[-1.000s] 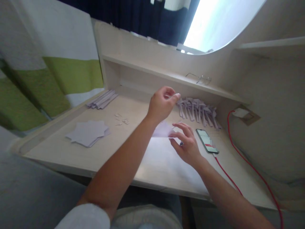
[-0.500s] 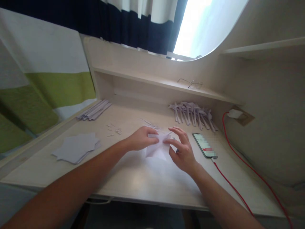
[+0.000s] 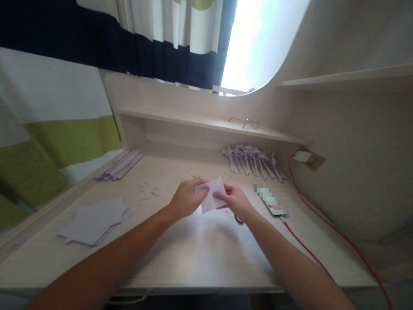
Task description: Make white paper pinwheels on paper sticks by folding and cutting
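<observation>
The bench [image 3: 193,254] spreads pale under both my arms, with a shelf [image 3: 200,122] running along its far side beyond my fingers. Far out to the left of my left hand [image 3: 187,201] lies a stack of sheets [image 3: 93,219], and past that, further away, a bundle of strips [image 3: 119,164]. Beyond my right hand [image 3: 234,202] sits a heap of folded pieces [image 3: 251,159]. Just to the right of that hand lies a phone [image 3: 271,202], a red cable [image 3: 322,224] trailing from it. Between my two hands I hold a paper [image 3: 212,193], lifted a little off the bench: my left fingers [image 3: 201,189] are pinched closed on its left edge, my right fingers [image 3: 222,197] pinched closed on its right. Small scraps [image 3: 151,191] lie left of my left hand.
</observation>
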`<state>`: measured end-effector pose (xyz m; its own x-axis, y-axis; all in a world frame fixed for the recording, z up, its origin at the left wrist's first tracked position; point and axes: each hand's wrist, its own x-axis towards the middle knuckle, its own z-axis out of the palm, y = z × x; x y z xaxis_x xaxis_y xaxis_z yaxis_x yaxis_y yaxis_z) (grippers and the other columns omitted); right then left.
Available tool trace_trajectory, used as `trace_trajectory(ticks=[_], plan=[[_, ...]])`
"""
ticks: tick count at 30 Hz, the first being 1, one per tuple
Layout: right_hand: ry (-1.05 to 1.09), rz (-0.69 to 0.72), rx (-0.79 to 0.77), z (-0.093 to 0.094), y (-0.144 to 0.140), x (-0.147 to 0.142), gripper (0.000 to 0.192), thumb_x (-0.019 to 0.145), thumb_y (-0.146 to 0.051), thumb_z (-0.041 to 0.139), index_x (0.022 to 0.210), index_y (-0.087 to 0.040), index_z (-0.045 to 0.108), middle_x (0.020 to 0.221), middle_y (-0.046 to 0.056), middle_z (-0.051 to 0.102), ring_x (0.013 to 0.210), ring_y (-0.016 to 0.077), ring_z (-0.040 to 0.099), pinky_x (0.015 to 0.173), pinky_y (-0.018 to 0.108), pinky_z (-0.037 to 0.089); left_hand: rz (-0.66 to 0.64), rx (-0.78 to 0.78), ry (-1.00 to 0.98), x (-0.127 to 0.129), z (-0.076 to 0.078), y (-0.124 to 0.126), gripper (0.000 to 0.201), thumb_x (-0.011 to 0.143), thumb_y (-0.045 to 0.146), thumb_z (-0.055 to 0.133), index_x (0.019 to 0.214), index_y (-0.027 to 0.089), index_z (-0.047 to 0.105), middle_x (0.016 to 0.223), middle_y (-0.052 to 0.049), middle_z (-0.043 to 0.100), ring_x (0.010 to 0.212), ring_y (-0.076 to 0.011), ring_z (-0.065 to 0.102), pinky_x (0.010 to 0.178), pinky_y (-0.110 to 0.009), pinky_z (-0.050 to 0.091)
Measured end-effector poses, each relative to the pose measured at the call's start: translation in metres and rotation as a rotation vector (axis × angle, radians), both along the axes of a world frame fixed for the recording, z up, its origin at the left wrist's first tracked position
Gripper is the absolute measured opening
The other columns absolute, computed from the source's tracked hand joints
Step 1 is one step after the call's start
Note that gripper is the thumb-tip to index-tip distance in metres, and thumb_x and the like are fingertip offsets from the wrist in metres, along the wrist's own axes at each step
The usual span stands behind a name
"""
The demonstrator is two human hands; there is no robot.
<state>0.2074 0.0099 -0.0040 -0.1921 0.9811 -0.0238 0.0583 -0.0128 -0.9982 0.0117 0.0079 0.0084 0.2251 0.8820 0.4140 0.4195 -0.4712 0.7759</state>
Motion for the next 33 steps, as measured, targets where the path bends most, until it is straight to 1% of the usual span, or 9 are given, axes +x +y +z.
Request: trace_trajectory(ticks=[4,7,10,13,17,20,24,28,33], plan=[[0.058,0.048,0.001,-0.003,0.003,0.006,0.034,0.066,-0.034,0.084,0.095,-0.018,0.077,0.084,0.002,0.077,0.069,0.0173,0.071,0.065,0.030,0.059,-0.113,-0.104,-0.132,-0.005,-0.009,0.010,0.028,0.085,0.034,0.064,0.099,0.015,0.079,0.095,-0.007,0.080,0.086,-0.0219,0.073,0.074,-0.028,0.055],[0.062,0.062,0.001,-0.004,0.002,0.011,0.030,0.068,-0.034,0.084,0.093,-0.019,0.078,0.081,0.001,0.076,0.069,0.0163,0.069,0.064,0.029,0.057,-0.167,-0.168,-0.205,-0.009,-0.014,0.012,0.027,0.081,0.035,0.067,0.095,0.015,0.080,0.095,-0.007,0.081,0.085,-0.0227,0.074,0.074,-0.030,0.057],[0.044,0.082,0.002,-0.005,0.000,0.015,0.028,0.070,-0.034,0.084,0.093,-0.020,0.079,0.084,0.001,0.077,0.070,0.0165,0.069,0.062,0.029,0.059,-0.177,-0.200,-0.245,-0.013,-0.017,0.013,0.022,0.079,0.033,0.069,0.088,0.015,0.079,0.091,-0.006,0.081,0.083,-0.0222,0.073,0.075,-0.030,0.057],[0.018,0.105,0.006,-0.008,-0.001,0.016,0.028,0.071,-0.032,0.083,0.096,-0.020,0.080,0.085,0.002,0.077,0.066,0.0161,0.069,0.060,0.029,0.059,-0.155,-0.212,-0.261,-0.014,-0.022,0.013,0.021,0.079,0.031,0.068,0.087,0.015,0.078,0.089,-0.007,0.080,0.079,-0.0205,0.072,0.071,-0.028,0.055],[-0.011,0.066,0.050,-0.014,-0.004,0.014,0.021,0.074,-0.031,0.080,0.091,-0.019,0.081,0.081,0.002,0.076,0.064,0.0150,0.068,0.059,0.028,0.057,-0.144,-0.194,-0.230,-0.014,-0.026,0.010,0.020,0.081,0.028,0.066,0.088,0.015,0.078,0.087,-0.007,0.080,0.077,-0.0198,0.072,0.069,-0.027,0.054],[-0.033,0.012,0.094,-0.016,-0.005,0.014,0.016,0.074,-0.029,0.079,0.087,-0.019,0.081,0.077,0.002,0.075,0.063,0.0152,0.067,0.058,0.028,0.056,-0.145,-0.141,-0.176,-0.014,-0.025,0.007,0.018,0.083,0.024,0.063,0.088,0.017,0.079,0.088,-0.006,0.080,0.083,-0.0202,0.072,0.070,-0.027,0.052],[-0.057,-0.033,0.122,-0.014,-0.002,0.017,0.018,0.073,-0.030,0.078,0.087,-0.019,0.081,0.078,0.003,0.075,0.063,0.0157,0.066,0.057,0.029,0.057,-0.159,-0.080,-0.109,-0.018,-0.022,0.006,0.019,0.084,0.020,0.061,0.089,0.019,0.079,0.093,-0.005,0.080,0.090,-0.0202,0.072,0.077,-0.027,0.051],[-0.077,-0.065,0.146,-0.011,0.001,0.021,0.020,0.073,-0.032,0.080,0.087,-0.019,0.077,0.074,0.001,0.073,0.059,0.0151,0.064,0.055,0.029,0.055,-0.159,-0.078,-0.039,-0.020,-0.023,0.006,0.017,0.083,0.018,0.062,0.090,0.019,0.078,0.090,-0.003,0.078,0.086,-0.0186,0.070,0.076,-0.026,0.049],[-0.112,-0.007,0.164,-0.011,-0.002,0.018,0.016,0.076,-0.030,0.079,0.084,-0.017,0.075,0.067,0.001,0.069,0.057,0.0145,0.061,0.054,0.027,0.050,-0.155,-0.129,0.019,-0.016,-0.029,0.001,0.022,0.081,0.020,0.064,0.098,0.020,0.077,0.085,0.000,0.075,0.077,-0.0166,0.065,0.067,-0.025,0.046]])
